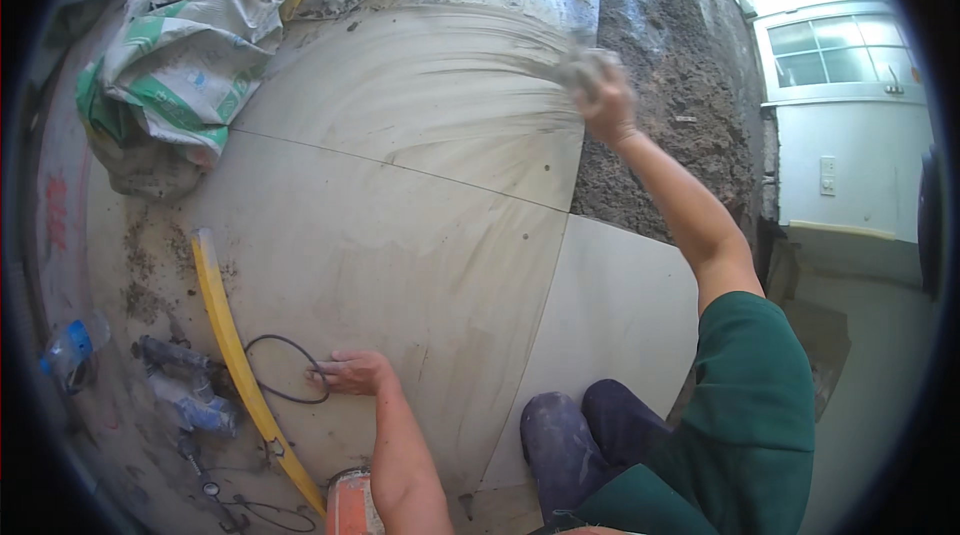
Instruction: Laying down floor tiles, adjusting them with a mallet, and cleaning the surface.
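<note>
My right hand (pixel 607 105), smeared by motion, grips a grey cloth or sponge (pixel 590 70) on the upper tile (pixel 480 135), at its edge beside a strip of rough mortar bed (pixel 660 55). Dirty wet streaks curve across that tile. My left hand (pixel 355 372) rests on the lower tile (pixel 420 275) with its fingers stretched out, inside or on the rim of a black cable loop (pixel 270 338), right of a long yellow bar (pixel 225 320).
Crumpled white-and-green sacks (pixel 170 75) lie at upper left. At left are a power tool (pixel 190 385) and a plastic bottle (pixel 70 350). An orange bucket (pixel 348 500) stands below my left hand. My knees (pixel 560 435) are at bottom, and a white door (pixel 840 115) is at right.
</note>
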A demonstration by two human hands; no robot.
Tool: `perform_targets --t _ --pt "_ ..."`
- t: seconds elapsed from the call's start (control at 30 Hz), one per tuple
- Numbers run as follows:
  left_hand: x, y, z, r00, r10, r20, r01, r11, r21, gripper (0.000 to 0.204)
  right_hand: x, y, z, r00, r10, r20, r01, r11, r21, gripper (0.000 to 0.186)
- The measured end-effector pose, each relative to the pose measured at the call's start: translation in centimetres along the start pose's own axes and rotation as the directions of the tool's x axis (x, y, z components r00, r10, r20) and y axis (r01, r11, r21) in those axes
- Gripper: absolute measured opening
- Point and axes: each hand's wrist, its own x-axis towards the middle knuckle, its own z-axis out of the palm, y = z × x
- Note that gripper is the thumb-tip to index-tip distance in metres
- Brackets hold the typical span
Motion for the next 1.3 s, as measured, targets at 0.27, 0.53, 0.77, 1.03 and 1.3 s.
perform_targets --t 0.27,0.53,0.77,1.03,1.3 --pt "-0.2 1.9 -0.6 0.998 0.027 0.052 -0.021 0.994 -0.111 0.060 12.1 -27.8 13.2 0.935 -0.353 -0.032 0.342 0.877 0.336 0.024" --pt "-0.6 2.0 0.0 0.992 0.008 0.123 0.008 0.992 -0.126 0.062 16.8 -8.8 15.4 0.836 0.340 0.431 -0.320 0.940 -0.120 0.024" --pt "-0.1 -1.1 0.7 1.000 0.021 -0.006 -0.022 0.999 -0.027 0.057 1.5 -6.0 5.6 0.945 -0.163 0.283 0.127 0.982 0.142 0.062" --pt "1.6 -2.5 1.8 0.995 0.071 -0.077 -0.074 0.997 -0.035 0.056 -3.9 -7.7 8.1 0.936 -0.075 0.343 -0.044 0.944 0.326 0.059" --pt "-3.8 15.0 -2.4 0.874 0.452 -0.179 -0.477 0.728 -0.492 0.046 -1.5 20.7 5.2 0.843 0.533 -0.068 -0.526 0.845 0.101 0.036"
